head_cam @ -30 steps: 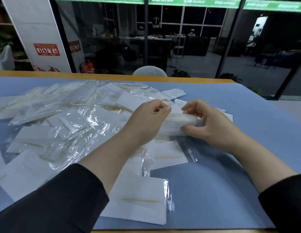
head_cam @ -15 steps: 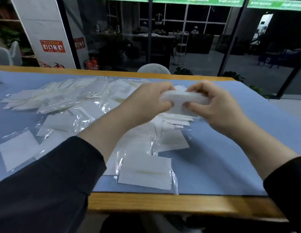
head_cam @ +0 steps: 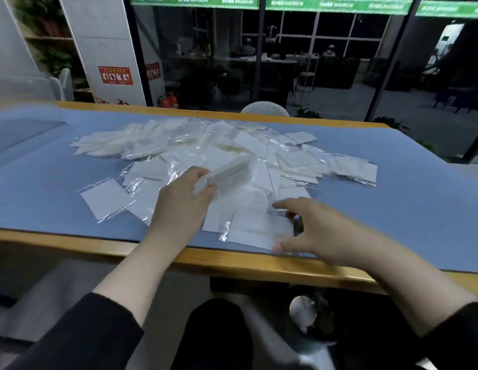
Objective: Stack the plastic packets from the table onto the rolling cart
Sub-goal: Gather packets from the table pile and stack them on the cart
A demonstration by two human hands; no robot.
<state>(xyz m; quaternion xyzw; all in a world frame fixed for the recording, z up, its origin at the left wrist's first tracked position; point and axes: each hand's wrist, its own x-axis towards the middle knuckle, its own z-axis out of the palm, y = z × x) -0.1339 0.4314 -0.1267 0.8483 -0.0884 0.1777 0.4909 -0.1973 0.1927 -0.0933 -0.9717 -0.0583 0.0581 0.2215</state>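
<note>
The gathered stack of packets (head_cam: 227, 170) is in the left hand (head_cam: 183, 201), whose fingers are curled around its near end, above the middle of the loose pile of packets (head_cam: 232, 148) on the surface (head_cam: 392, 188). The stack is thin white sheets in slippery clear film, held only at one end, so in my judgement it can fan out and slide apart. The right hand (head_cam: 320, 231) is near the front edge of the pile, thumb and fingers spread open over a flat packet (head_cam: 255, 228), not yet gripping it. The glossy, crinkled films overlap, so two may lift together. The cart is not in view.
</note>
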